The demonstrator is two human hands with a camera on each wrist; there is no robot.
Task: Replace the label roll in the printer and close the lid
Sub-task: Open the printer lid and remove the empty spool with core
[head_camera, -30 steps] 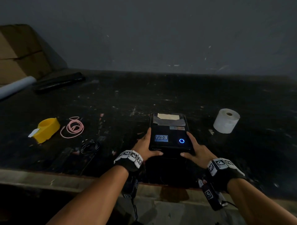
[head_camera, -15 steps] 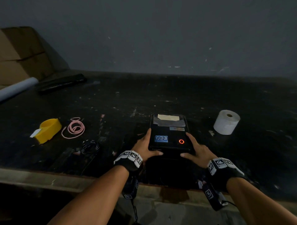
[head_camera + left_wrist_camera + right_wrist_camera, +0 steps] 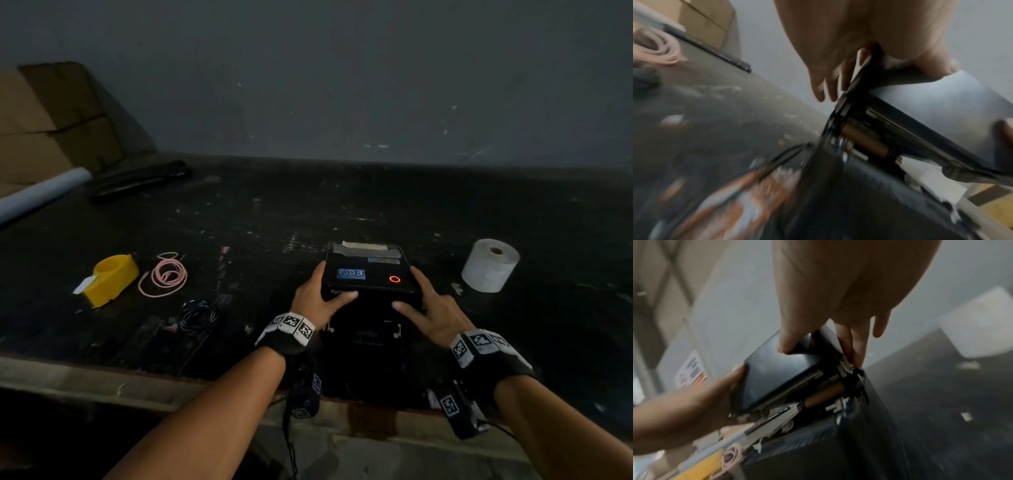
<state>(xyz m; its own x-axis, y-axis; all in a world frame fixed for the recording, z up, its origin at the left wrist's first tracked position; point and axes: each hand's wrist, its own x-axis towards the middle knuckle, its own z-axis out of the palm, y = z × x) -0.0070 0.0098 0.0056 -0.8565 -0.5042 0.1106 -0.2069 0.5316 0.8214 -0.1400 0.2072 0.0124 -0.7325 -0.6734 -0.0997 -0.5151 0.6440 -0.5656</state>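
The black label printer [image 3: 363,349] stands at the table's near edge, its lid [image 3: 366,274] tilted up at the front and its ring light [image 3: 394,279] red. My left hand [image 3: 329,287] grips the lid's left front corner, thumb on the front edge. My right hand [image 3: 407,287] grips the right front corner. In the wrist views the lid [image 3: 781,374] stands apart from the body, and a brown cylinder [image 3: 863,142] lies in the gap; roller or bare core, I cannot tell. A white label roll [image 3: 489,265] stands upright to the printer's right.
Left of the printer lie a yellow tape dispenser [image 3: 109,279], a pink cable coil [image 3: 166,275] and a black cable [image 3: 198,315]. Cardboard boxes [image 3: 51,120], a white tube [image 3: 37,195] and a flat black object [image 3: 137,183] sit at the back left.
The lid's front edge has lifted off the printer body with both hands on it. The ring light turned from blue to red.
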